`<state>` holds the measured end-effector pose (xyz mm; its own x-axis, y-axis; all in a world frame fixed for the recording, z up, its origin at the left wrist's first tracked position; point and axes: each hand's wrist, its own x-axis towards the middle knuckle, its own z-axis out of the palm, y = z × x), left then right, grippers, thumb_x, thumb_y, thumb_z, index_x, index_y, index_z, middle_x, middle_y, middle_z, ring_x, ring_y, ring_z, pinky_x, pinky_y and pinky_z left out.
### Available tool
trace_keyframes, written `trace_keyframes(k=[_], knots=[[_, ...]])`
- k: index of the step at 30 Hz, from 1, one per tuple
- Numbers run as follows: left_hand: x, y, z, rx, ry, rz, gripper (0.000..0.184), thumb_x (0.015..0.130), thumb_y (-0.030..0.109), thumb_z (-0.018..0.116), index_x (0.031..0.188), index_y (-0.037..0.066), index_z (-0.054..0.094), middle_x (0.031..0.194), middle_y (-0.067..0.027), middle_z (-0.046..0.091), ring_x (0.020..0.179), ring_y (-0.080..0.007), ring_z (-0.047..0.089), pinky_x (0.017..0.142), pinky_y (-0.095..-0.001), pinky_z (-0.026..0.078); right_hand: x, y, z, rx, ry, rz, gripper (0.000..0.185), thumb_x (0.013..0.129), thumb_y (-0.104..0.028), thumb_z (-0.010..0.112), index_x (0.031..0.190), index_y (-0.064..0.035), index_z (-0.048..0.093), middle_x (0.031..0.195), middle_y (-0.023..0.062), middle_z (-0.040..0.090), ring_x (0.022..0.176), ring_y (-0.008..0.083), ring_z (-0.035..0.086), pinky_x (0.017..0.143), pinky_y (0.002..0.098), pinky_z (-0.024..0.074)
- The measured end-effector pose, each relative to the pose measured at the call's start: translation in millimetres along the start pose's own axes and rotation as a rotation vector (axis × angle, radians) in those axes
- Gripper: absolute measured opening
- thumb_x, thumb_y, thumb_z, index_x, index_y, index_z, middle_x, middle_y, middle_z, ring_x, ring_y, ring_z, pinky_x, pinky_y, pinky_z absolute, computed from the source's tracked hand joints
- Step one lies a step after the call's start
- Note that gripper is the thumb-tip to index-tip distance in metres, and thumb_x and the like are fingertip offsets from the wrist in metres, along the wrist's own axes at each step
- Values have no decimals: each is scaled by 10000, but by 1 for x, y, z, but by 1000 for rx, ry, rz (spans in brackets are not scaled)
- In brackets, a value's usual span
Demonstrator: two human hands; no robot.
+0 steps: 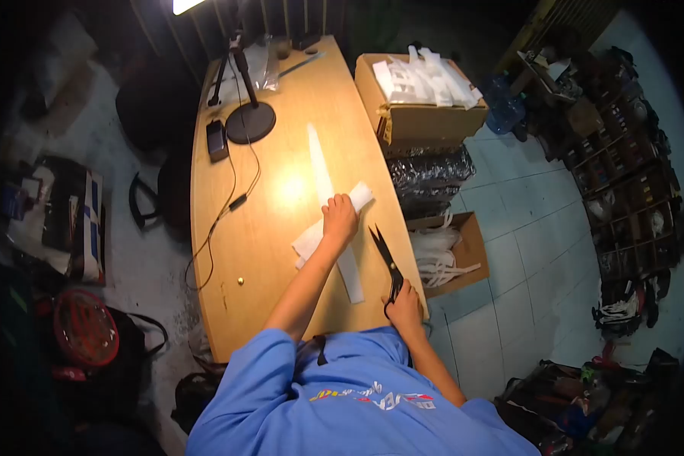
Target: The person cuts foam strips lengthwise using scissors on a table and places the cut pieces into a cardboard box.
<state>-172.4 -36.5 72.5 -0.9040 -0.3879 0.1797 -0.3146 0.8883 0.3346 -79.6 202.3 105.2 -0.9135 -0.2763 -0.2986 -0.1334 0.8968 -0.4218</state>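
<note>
My left hand (340, 219) is closed on a white piece of soft sheet material (363, 196), which looks folded or rolled and lies slantwise on the table. Beneath it runs a long white strip (319, 163), narrowing to a point at the far end and reaching toward me past my wrist. In my right hand (405, 307), near the table's right edge, is a pair of black scissors (385, 251). Their blades point away from me and are slightly parted, apart from the white material. My left fingers hide part of the piece they grip.
On the wooden table (281, 228) stand a black lamp base (251, 123) with a cable and a phone-like device (216, 140). A small brass-coloured bead (241, 281) lies at left. Right of the table are a cardboard box (425, 121) of white pieces and an open box (475, 247).
</note>
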Motion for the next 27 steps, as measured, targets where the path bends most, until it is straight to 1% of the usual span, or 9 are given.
trace_keyframes(k=[3,7,12,13,16,19,20,24,27], knots=[[-11,3,-42,-126,-45,82,428,796,247,685,1068,-18,487,1002,-190,511,903,-365,555,768,-465,441,-3,-12,-6,-140,-1,-68,693,765,-176,722,1268,112,342,1147,289,518,1085,409,530,918,429,462],[-43,-13,-102,-269,-292,179,510,795,239,696,1183,0,467,1039,-195,539,906,-378,583,787,-443,470,-1,-12,-3,-198,-141,-76,746,762,-155,725,1294,146,298,1156,307,506,1079,415,538,940,436,463],[-74,-30,-139,-120,-534,391,525,770,218,712,1202,27,483,1037,-172,579,933,-355,586,800,-433,473,0,-37,-47,-65,-165,-78,711,744,-214,745,1288,69,385,1206,267,504,1100,400,532,913,420,464],[-80,-31,-134,-76,-509,489,512,747,206,716,1187,44,508,1032,-147,584,974,-318,577,813,-416,455,2,-50,-68,-14,-166,-113,691,758,-222,732,1289,60,390,1214,254,503,1095,392,540,895,419,477],[-84,-11,-137,-8,-335,763,317,785,135,583,1085,40,541,927,-97,588,914,-248,580,770,-361,414,17,-78,-95,169,226,-696,550,771,-222,708,1227,2,499,1157,223,564,1032,381,573,834,404,486],[-63,10,-142,19,-327,855,392,790,178,601,1150,44,525,935,-88,573,909,-242,571,837,-365,397,42,-75,-99,220,-226,-579,402,790,-205,670,1126,-3,584,1003,220,627,928,380,604,777,401,485],[-55,13,-146,57,-366,846,378,806,164,548,1166,50,522,997,-89,564,1001,-243,544,882,-378,377,47,-77,-101,331,-136,-571,265,806,-179,636,993,8,630,851,219,633,843,385,612,746,411,479],[-40,19,-154,3,40,747,495,795,163,602,1263,55,478,1198,-118,485,1218,-279,408,978,-425,319,91,-70,-123,249,-157,-642,205,815,-180,632,903,4,637,831,231,618,782,371,618,701,395,489],[-43,11,-159,-133,114,581,585,783,133,624,1332,65,433,1311,-122,419,1299,-294,331,1019,-443,280,148,-78,-168,548,28,-577,192,856,-162,650,940,9,625,794,59,649,723,117,561,664,310,471]])
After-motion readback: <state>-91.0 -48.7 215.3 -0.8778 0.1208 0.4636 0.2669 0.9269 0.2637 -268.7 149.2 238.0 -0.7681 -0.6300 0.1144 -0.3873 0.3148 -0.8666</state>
